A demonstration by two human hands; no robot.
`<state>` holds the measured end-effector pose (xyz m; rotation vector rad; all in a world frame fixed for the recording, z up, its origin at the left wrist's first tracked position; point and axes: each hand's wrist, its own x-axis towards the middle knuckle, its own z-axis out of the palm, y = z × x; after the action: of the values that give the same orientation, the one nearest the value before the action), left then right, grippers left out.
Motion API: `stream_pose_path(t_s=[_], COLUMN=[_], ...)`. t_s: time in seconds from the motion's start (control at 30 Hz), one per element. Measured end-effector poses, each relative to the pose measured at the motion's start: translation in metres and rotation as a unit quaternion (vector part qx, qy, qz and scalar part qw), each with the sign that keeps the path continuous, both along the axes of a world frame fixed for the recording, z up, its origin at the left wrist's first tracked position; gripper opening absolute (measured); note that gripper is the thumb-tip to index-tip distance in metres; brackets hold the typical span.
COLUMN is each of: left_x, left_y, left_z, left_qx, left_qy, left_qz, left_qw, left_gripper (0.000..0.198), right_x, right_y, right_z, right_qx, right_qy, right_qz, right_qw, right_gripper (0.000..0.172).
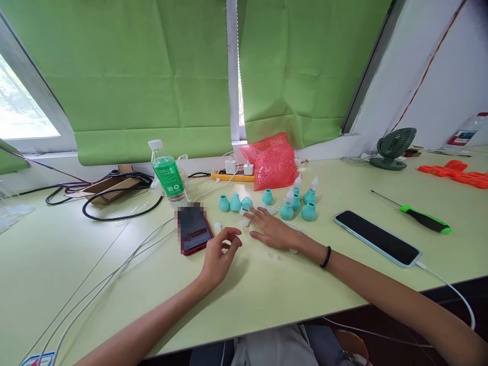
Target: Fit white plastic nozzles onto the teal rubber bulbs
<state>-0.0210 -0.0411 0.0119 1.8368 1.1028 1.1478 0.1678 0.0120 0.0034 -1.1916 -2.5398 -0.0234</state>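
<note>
My left hand (219, 256) hovers over the table with loosely curled fingers, a gap between thumb and index, and nothing visible in it. Just right of it, my right hand (272, 230) is stretched out flat with spread fingers. Its fingertips are close to a small white piece (246, 222); whether they touch it I cannot tell. Beyond the fingers stand small turquoise vase-shaped pieces, among them one lying tilted (247, 203) and an upright one (224, 204). Several others, such as this turquoise pot (308, 211), stand to the right, some topped with white flame-shaped tips (314, 183).
A phone (195, 229) and a water bottle (168, 175) are on the left, with white cables (129, 262). At the back lie a power strip (232, 176) and red bubble wrap (274, 162). Rightward are another phone (377, 238), a screwdriver (423, 218) and a small fan (392, 147).
</note>
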Motion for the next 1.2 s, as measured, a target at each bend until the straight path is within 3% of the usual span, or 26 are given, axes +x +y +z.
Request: stream_pose_path(t_s=[0.17,0.3,0.37,0.5,0.67,0.83,1.03,1.2], left_x=[0.002,0.002,0.002,0.002,0.001,0.001,0.001,0.001], left_y=[0.000,0.001,0.000,-0.002,-0.004,-0.003,-0.001,0.000], left_z=[0.002,0.002,0.000,-0.002,-0.002,-0.006,-0.007,-0.005], left_qx=[0.014,0.063,0.092,0.146,0.194,0.209,0.224,0.221], left_qy=[0.075,0.152,0.189,0.245,0.318,0.370,0.364,0.342], left_qz=[-0.006,-0.024,-0.037,-0.073,-0.132,-0.144,-0.147,-0.137], left_qw=[0.997,0.986,0.977,0.956,0.918,0.894,0.892,0.903], left_gripper=[0.013,0.017,0.018,0.024,0.036,0.042,0.035,0.031], right_x=[-0.004,-0.004,-0.002,-0.001,-0.003,-0.007,-0.011,-0.008], right_y=[0.000,0.003,0.005,0.006,0.006,-0.003,-0.017,-0.010], right_z=[0.004,0.002,0.000,0.000,0.003,0.007,0.018,0.014], right_qx=[0.010,0.015,0.013,-0.033,-0.026,-0.020,-0.113,-0.161], right_qy=[0.024,0.080,0.063,-0.009,0.014,0.011,0.137,0.257], right_qz=[-0.017,-0.070,-0.090,-0.078,-0.073,-0.022,0.077,0.000], right_qw=[1.000,0.994,0.994,0.996,0.997,0.999,0.981,0.953], right_gripper=[0.048,0.042,0.046,0.039,0.033,0.030,0.031,0.027])
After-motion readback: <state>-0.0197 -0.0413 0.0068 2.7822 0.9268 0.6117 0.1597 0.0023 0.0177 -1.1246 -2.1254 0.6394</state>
